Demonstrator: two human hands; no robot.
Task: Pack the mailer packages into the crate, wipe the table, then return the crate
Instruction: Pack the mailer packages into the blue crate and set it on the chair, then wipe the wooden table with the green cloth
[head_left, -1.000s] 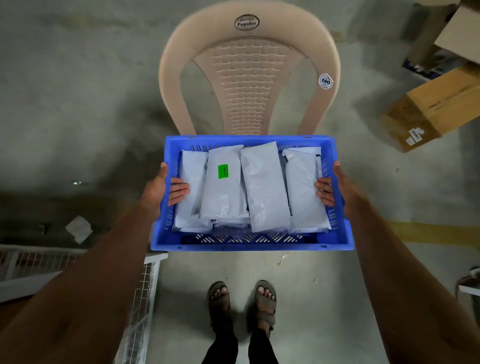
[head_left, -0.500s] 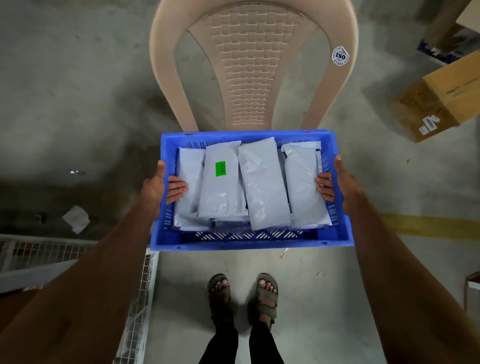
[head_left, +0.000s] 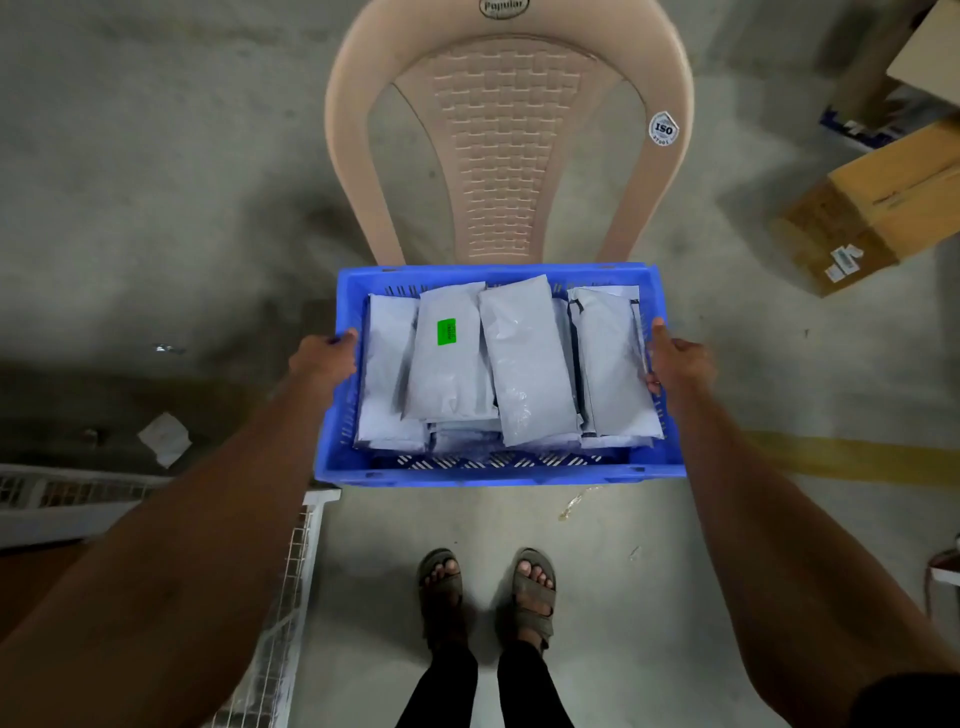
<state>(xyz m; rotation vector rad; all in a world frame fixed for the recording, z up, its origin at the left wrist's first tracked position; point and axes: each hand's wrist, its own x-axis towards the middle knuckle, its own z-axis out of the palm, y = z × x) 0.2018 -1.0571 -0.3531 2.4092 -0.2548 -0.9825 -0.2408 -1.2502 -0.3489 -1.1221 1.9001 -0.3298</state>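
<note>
Head view, looking steeply down, near crate (head_left: 498, 470), perhaps arm's reach

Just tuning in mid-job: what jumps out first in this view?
A bright blue crate full of grey mailer packages fills the centre, gripped at its sides by the left hand and right hand. One package carries a green label. Just beyond stands a beige plastic chair, with a cardboard box on the floor at right.

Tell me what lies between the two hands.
In the head view, the blue crate spans the gap between the left hand and right hand, each gripping a side rim. Inside lie grey mailers, one bearing a green sticker.
</note>
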